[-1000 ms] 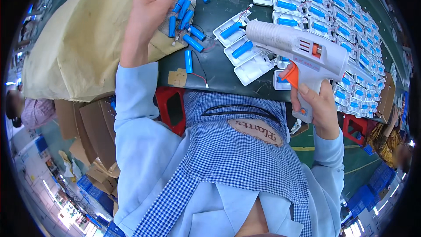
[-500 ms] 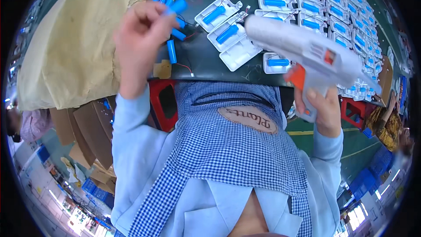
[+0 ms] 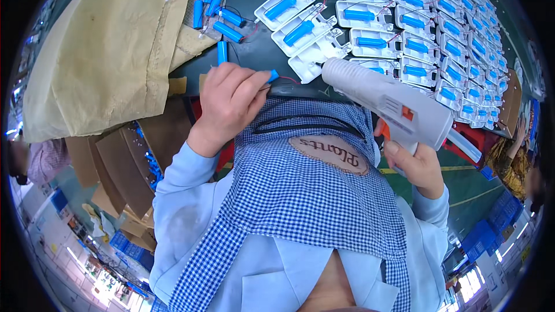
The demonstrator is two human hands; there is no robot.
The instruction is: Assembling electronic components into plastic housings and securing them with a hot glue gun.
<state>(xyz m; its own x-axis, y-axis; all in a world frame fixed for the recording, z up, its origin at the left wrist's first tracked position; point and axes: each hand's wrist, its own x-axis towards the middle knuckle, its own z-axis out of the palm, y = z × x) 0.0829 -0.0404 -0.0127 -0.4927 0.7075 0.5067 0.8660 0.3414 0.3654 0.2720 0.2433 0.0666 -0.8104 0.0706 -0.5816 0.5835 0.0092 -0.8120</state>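
My left hand (image 3: 231,101) is closed at the table's near edge. A blue cylindrical battery (image 3: 273,75) with a thin red wire pokes out from its fingertips; most of it is hidden by the hand. My right hand (image 3: 421,169) grips the handle of a white hot glue gun (image 3: 399,104) with an orange trigger, a clear glue stick jutting from its back. The gun's nozzle end is over the near side of an open white plastic shell (image 3: 312,60) with no battery in it. Just beyond are two white shells, each holding a blue battery (image 3: 299,33).
Loose blue batteries (image 3: 215,1) with wires lie beside a large tan paper sack (image 3: 104,52) at the left. Rows of white shells with batteries (image 3: 413,21) cover the table's right side. Cardboard boxes (image 3: 124,167) stand below left; another person (image 3: 503,159) is at the far right.
My left hand has come nearer and to the right, away from the battery pile, with a blue battery in its fingers. The glue gun has dropped lower, and the shells have shifted slightly.
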